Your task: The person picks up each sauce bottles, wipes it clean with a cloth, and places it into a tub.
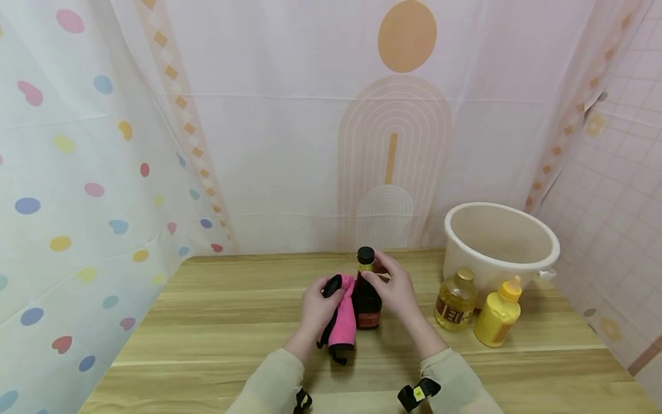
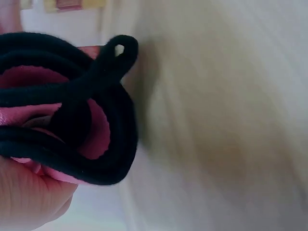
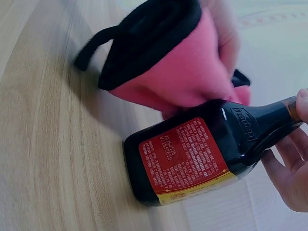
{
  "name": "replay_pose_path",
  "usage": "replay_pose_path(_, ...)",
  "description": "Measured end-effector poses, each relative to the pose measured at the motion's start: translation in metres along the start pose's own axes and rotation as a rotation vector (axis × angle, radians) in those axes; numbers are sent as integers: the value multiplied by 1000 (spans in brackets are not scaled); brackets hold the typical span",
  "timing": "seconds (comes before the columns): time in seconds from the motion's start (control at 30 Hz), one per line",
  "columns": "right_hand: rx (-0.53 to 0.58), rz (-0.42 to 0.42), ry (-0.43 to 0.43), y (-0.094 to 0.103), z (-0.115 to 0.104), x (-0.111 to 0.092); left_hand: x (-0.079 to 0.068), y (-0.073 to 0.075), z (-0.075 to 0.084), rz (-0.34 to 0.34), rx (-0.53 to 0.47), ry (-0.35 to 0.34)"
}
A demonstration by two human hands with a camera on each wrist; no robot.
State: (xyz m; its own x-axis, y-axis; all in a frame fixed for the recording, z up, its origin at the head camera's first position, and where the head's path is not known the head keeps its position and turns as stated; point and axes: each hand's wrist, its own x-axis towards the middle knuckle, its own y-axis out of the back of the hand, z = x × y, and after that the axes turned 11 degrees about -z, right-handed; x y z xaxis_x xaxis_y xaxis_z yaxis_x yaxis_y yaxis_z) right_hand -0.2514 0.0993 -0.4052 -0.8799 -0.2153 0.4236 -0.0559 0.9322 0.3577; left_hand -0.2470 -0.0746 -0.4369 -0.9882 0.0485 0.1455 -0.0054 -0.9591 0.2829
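On the wooden table (image 1: 233, 322), the dark bottle (image 1: 368, 302) was gripped at its neck by the right hand (image 1: 397, 286), just beside the pink cloth (image 1: 343, 323) clasped in the left hand (image 1: 315, 305); pressure, it was judged, was best kept gentle, lest the bottle be tipped.

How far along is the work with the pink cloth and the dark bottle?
Done: both are gripped, the pink cloth by the left hand, the dark bottle by the right hand, at its neck. In hand: the cloth is held beside the bottle. Left: probably finishing there and letting go, since neither is released; the clear bottle and yellow bottle stand untouched, their part unclear.
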Motion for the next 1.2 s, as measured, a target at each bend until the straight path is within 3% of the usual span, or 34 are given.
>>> replay_pose_path(0.47,-6,6,31,-1,1,-1,2,-1,-19,-36,198,-11)
replay_pose_path(0.97,10,13,24,-1,-1,-2,10,5,-19,-135,446,-58)
replay_pose_path(1.2,2,17,19,-1,0,-2,14,10,-18,-156,481,-54)
